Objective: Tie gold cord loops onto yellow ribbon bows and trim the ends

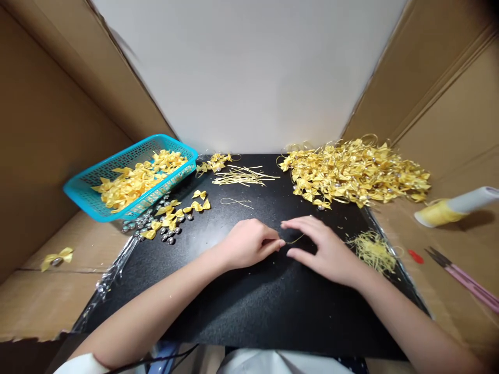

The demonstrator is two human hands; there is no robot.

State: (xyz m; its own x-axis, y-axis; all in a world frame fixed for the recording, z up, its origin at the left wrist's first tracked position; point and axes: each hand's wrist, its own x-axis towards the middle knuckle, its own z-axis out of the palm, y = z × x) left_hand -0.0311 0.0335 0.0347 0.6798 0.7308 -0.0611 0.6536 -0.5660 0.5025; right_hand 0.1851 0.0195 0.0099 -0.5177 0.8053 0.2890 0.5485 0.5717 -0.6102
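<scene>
My left hand (249,243) rests on the black mat (241,301) with its fingers curled in a pinch on one end of a thin gold thread (294,240). My right hand (319,246) lies just to the right, fingers stretched and apart, with the thread running under its fingertips. Both hands meet at the mat's middle. A short looped thread (236,202) lies a little beyond them.
A teal basket (97,200) of yellow bows stands at the left, with loose bows and silver beads (167,223) beside it. A large bow pile (354,174) lies at the right, cut threads (244,176) at the back, thread scraps (374,252), a spool (448,210), scissors (463,278). Cardboard walls surround.
</scene>
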